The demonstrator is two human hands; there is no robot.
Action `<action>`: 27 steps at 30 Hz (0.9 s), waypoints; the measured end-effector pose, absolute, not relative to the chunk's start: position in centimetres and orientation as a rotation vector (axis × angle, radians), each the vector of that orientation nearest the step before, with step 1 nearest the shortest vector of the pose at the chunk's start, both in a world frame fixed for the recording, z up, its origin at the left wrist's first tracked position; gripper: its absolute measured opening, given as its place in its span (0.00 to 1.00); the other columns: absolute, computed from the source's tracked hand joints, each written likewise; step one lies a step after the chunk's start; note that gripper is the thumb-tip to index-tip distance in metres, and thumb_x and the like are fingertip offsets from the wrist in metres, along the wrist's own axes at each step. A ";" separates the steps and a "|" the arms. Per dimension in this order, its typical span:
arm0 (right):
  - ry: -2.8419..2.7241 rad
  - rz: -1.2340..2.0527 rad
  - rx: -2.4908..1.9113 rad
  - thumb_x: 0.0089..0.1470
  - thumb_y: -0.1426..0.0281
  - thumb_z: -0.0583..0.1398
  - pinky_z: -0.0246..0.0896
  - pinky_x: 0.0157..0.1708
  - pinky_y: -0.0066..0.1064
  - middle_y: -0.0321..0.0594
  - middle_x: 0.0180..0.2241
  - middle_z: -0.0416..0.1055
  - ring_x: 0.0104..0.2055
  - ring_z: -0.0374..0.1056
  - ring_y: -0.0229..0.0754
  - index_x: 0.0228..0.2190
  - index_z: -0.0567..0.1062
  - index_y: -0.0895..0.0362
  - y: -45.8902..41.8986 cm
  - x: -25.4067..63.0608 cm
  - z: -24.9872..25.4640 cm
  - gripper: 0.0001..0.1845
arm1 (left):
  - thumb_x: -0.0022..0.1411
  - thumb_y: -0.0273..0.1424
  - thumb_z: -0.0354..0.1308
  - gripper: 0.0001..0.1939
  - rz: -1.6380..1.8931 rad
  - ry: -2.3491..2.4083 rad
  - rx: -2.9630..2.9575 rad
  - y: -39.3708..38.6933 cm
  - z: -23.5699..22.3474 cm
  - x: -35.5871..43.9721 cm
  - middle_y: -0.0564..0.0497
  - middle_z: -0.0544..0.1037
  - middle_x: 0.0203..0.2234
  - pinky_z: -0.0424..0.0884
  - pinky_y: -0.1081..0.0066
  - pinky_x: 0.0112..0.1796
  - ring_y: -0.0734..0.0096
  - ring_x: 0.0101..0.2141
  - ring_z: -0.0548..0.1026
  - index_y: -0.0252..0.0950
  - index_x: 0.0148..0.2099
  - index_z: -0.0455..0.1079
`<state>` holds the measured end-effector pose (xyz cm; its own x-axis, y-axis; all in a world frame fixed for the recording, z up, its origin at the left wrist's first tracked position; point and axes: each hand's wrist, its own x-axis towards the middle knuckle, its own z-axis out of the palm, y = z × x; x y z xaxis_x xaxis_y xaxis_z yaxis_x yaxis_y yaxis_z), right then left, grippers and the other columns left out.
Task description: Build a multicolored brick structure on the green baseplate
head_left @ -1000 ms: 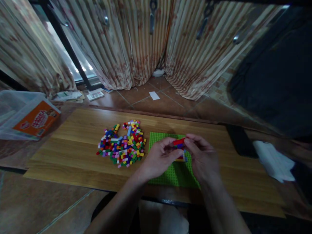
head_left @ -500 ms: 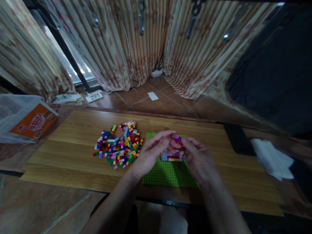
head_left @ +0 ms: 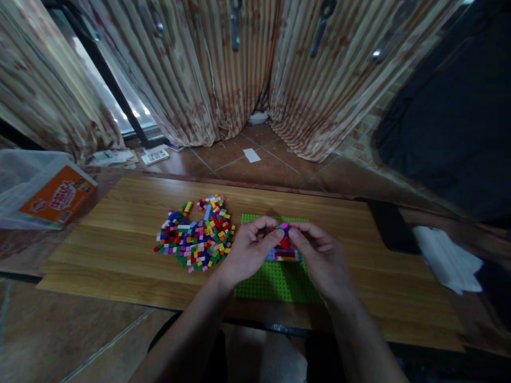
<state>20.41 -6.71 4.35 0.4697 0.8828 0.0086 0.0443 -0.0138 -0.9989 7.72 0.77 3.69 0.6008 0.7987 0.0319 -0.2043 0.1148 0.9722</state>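
Note:
Between the fingertips of both hands is a small cluster of toy bricks (head_left: 284, 227), with pink, purple and red showing. My left hand (head_left: 252, 249) pinches it from the left, thumb and fingers closed. From the right, my right hand (head_left: 318, 254) grips the same cluster. Both hands are above a green baseplate (head_left: 279, 284). On the plate, partly hidden by the hands, is a low built block of bricks (head_left: 284, 256) in light blue, red and yellow. How the held bricks join is too small to make out.
A large heap of loose coloured bricks (head_left: 195, 239) lies left of the baseplate on the wooden table (head_left: 104, 244). A clear plastic tub (head_left: 35, 186) with an orange label stands at the far left. On the right are a black flat object (head_left: 393, 229) and white paper (head_left: 445, 258).
The hands have drawn closer together around the brick cluster, and the left fingers have curled in. The cluster has turned and sits slightly lower and further left.

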 end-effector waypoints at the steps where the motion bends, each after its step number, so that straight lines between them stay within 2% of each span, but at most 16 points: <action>1: -0.874 0.823 -1.433 0.50 0.59 0.65 0.67 0.35 0.31 0.35 0.30 0.77 0.32 0.71 0.38 0.32 0.80 0.52 -6.7 20.4 4.3 0.10 | 0.56 0.36 0.64 0.09 0.801 0.586 1.251 0.7 3.7 7.7 0.54 0.71 0.25 0.63 0.75 0.31 0.76 0.27 0.66 0.34 0.33 0.74; 8: -0.881 0.828 -1.423 0.49 0.61 0.66 0.65 0.31 0.29 0.35 0.27 0.76 0.30 0.69 0.38 0.30 0.80 0.53 -6.9 20.4 4.0 0.09 | 0.56 0.36 0.64 0.09 0.786 0.591 1.272 0.6 3.2 7.6 0.53 0.72 0.25 0.63 0.75 0.31 0.75 0.27 0.67 0.35 0.34 0.74; 13: -0.833 0.844 -1.397 0.47 0.62 0.67 0.67 0.33 0.30 0.34 0.27 0.78 0.30 0.71 0.38 0.29 0.82 0.51 -6.7 20.7 3.9 0.07 | 0.56 0.35 0.64 0.08 0.755 0.564 1.247 0.6 3.3 7.3 0.53 0.72 0.25 0.63 0.74 0.32 0.75 0.27 0.67 0.35 0.34 0.74; 17: -0.715 0.705 -1.472 0.45 0.63 0.68 0.67 0.32 0.31 0.34 0.26 0.78 0.29 0.71 0.38 0.27 0.82 0.51 -6.8 22.2 3.9 0.06 | 0.55 0.35 0.64 0.08 0.778 0.598 1.199 1.1 3.6 7.1 0.53 0.72 0.24 0.62 0.74 0.30 0.75 0.26 0.66 0.35 0.32 0.75; 21: -0.733 0.556 -1.610 0.43 0.63 0.68 0.68 0.34 0.34 0.36 0.29 0.79 0.31 0.73 0.41 0.27 0.81 0.51 -7.2 24.0 3.4 0.07 | 0.53 0.34 0.65 0.07 0.897 0.679 1.163 1.8 3.7 6.7 0.54 0.70 0.21 0.61 0.74 0.30 0.76 0.25 0.65 0.35 0.28 0.74; 27: -0.958 0.549 -1.802 0.46 0.60 0.65 0.65 0.40 0.38 0.39 0.34 0.79 0.37 0.73 0.45 0.30 0.82 0.53 -7.2 25.1 1.5 0.11 | 0.53 0.32 0.64 0.06 0.901 0.707 1.178 2.0 3.5 6.4 0.55 0.70 0.21 0.61 0.74 0.30 0.76 0.25 0.65 0.35 0.27 0.74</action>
<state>25.05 -7.19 1.48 0.5861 0.8086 0.0521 0.3637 -0.2050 -0.9087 6.44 1.96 3.55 0.4792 0.8777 -0.0077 -0.2162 0.1266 0.9681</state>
